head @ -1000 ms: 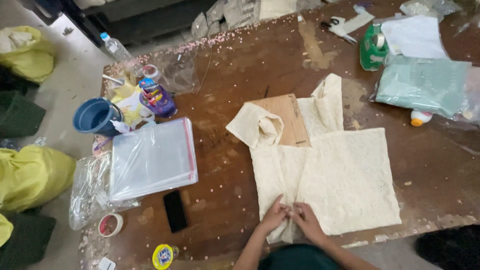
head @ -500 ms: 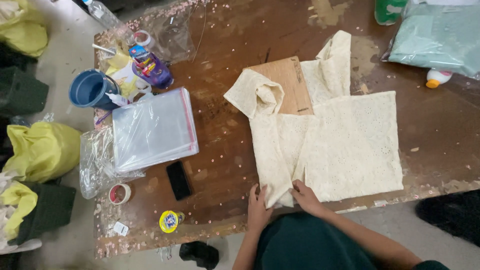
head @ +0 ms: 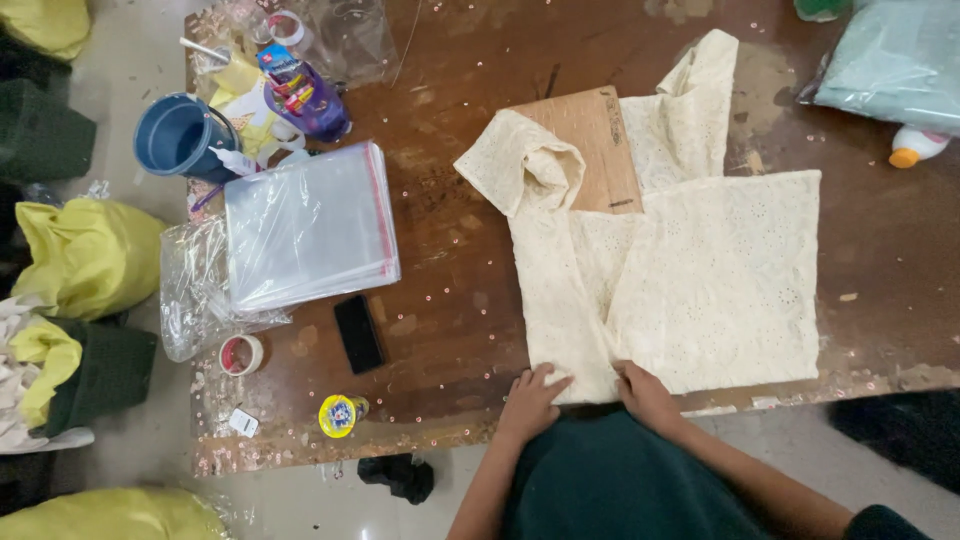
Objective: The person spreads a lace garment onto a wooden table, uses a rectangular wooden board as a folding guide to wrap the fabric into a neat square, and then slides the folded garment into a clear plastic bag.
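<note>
Both our hands, left hand (head: 528,400) and right hand (head: 648,392), pinch the near hem of the cream garment (head: 700,280); folding is underway, so next we need an even lift over the cardboard (head: 590,145).

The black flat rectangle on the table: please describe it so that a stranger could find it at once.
Start at the brown wooden table and find the stack of clear plastic bags with red edges on its left part. Just below the stack's lower right corner lies a black flat rectangular phone-like slab, to the left of the cream embroidered garment. It is the only dark, flat thing there; the small tape roll nearby is round.
</note>
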